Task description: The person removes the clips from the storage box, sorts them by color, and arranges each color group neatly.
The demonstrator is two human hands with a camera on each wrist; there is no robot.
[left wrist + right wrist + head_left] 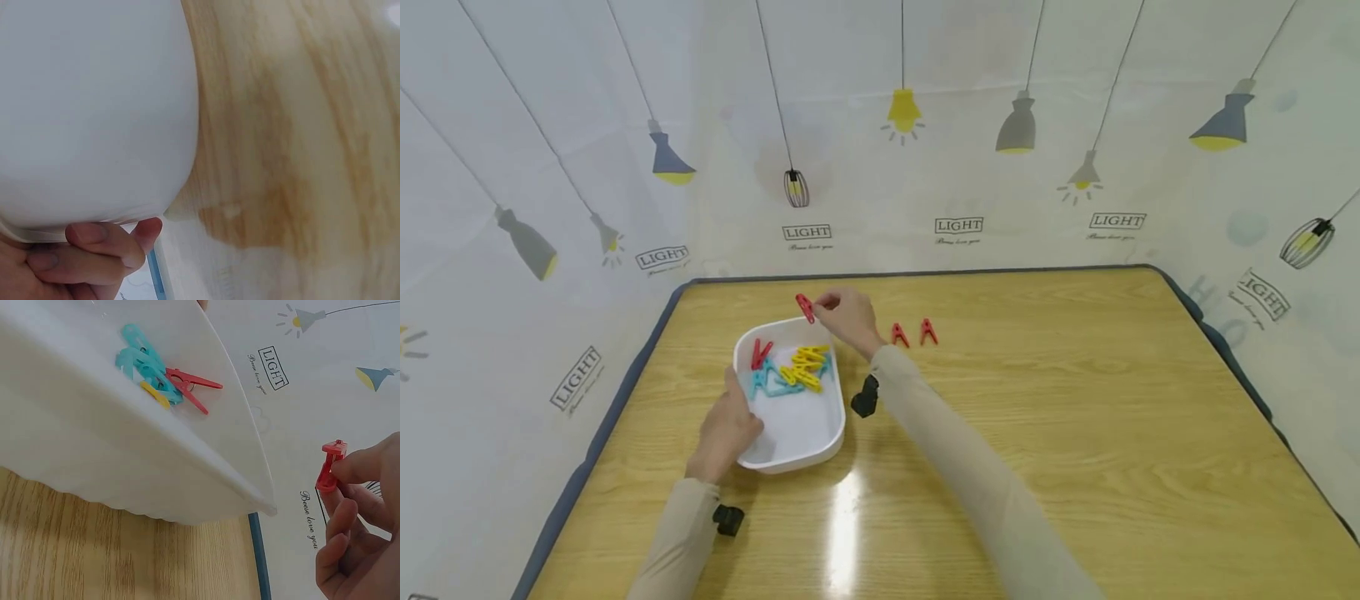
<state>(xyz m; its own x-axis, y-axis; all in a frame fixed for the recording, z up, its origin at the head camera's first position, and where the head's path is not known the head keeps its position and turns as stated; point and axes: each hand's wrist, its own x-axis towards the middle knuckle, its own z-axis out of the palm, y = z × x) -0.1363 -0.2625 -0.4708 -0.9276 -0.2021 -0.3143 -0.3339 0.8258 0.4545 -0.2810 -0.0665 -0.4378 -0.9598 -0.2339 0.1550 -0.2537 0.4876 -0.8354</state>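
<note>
Left hand (724, 429): forearm angled inward, thumb over the rim, fingers bent, gripping the near-left wall of a smooth white tray (795, 425) with rounded corners. Inside, toward the far end: a V-shaped red clip (757, 357), light-blue clips (758, 384) and yellow clips (806, 379). Above the far rim: one glossy red peg (805, 308), pinched between thumb and fingertips of the outstretched right hand (850, 318). Further right: two A-shaped red clips (928, 332) on the wood-grained table (1075, 400).
</note>
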